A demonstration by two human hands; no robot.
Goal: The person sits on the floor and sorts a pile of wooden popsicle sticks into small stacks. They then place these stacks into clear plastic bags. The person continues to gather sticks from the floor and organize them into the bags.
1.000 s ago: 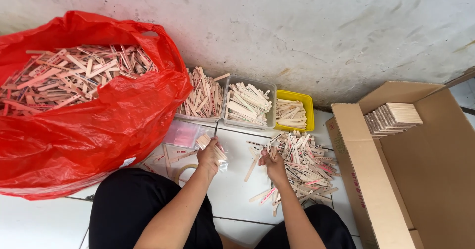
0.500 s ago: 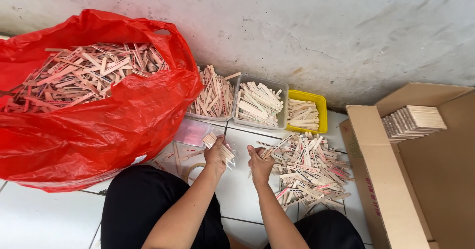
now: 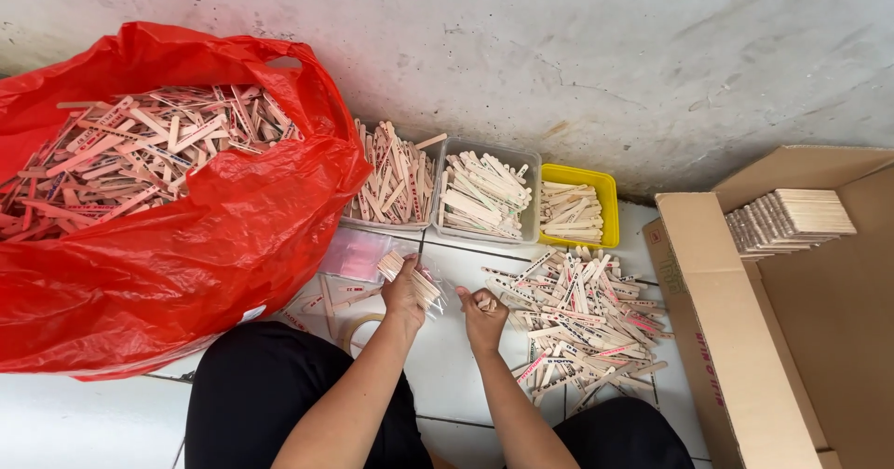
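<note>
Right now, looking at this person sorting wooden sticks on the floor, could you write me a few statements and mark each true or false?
1. The left hand holds a bundle of sticks. True.
2. The red bag is empty. False: it is full of sticks.
3. The yellow tray sits by the wall. True.
4. The cardboard box lies on the person's left. False: it is on the right.
</note>
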